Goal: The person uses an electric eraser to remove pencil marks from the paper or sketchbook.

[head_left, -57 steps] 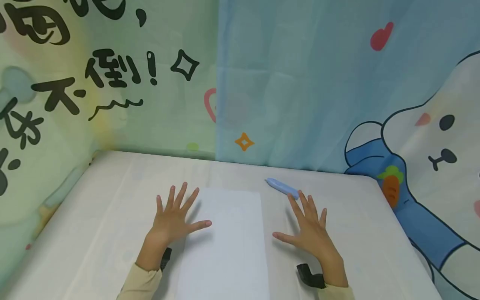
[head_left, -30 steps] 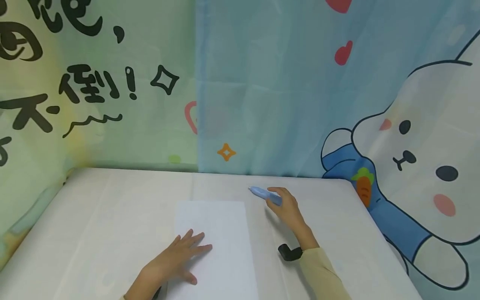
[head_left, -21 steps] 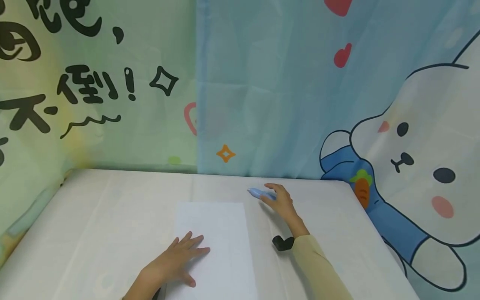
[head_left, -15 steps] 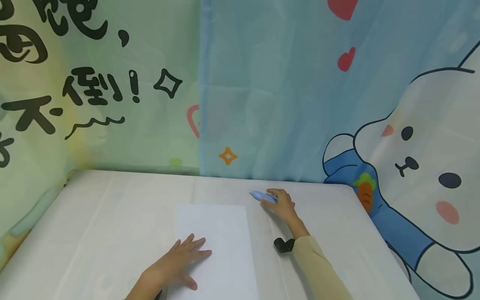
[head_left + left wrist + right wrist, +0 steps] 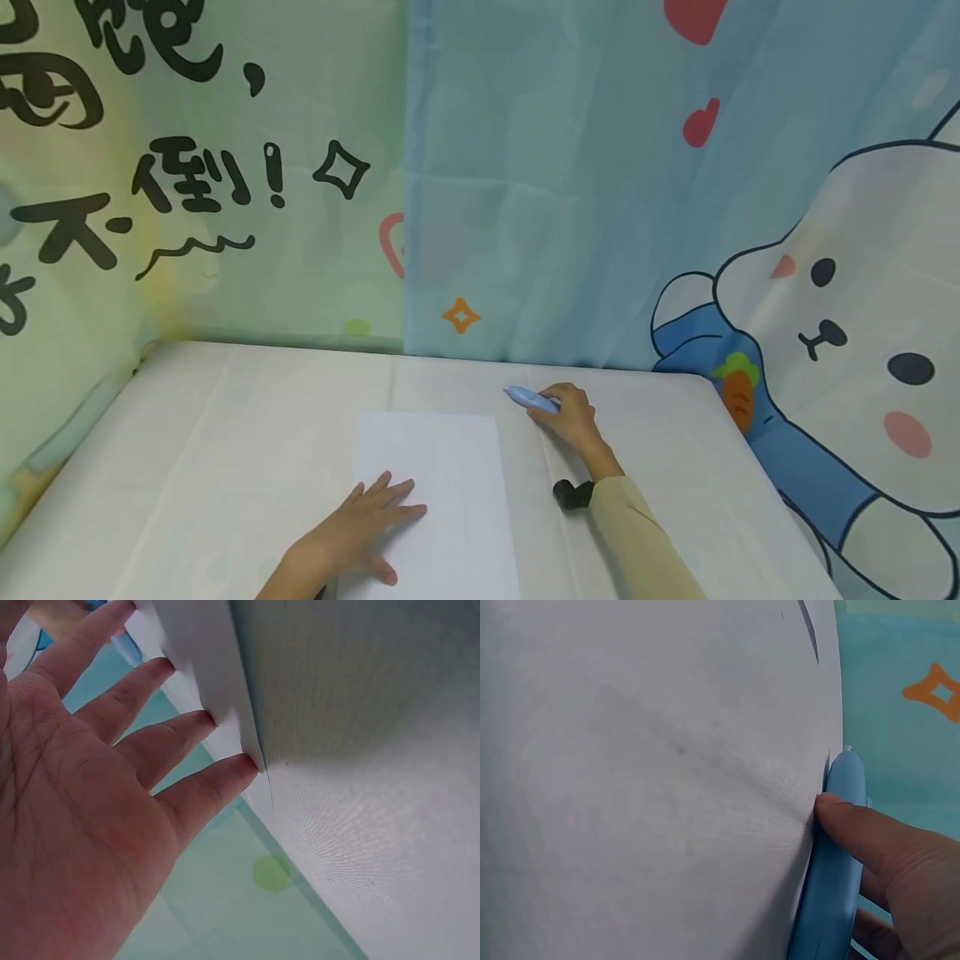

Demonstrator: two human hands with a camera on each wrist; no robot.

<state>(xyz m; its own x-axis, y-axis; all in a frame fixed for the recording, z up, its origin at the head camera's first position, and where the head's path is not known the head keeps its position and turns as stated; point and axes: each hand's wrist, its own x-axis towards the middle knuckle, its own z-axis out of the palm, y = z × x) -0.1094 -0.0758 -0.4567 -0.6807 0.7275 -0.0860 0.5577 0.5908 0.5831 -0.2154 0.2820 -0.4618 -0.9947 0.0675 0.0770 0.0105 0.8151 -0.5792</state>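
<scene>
Head view: right-hand grip [image 5: 573, 421] round a blue pen-like tool [image 5: 529, 398], left-hand grip [image 5: 355, 527] wide on white paper [image 5: 453, 492].

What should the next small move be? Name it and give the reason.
Probably carry the blue pen-like tool over to the paper: the right hand has thumb and fingers on opposite sides of the tool, beyond the paper's right edge, while the left hand touches the paper with fingers spread.

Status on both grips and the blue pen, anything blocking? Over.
Left grip spread, fingertips touching rectangular white paper sheet. Right grip pinching light-blue, rounded pen. No obstruction visible between pen and sheet.
</scene>
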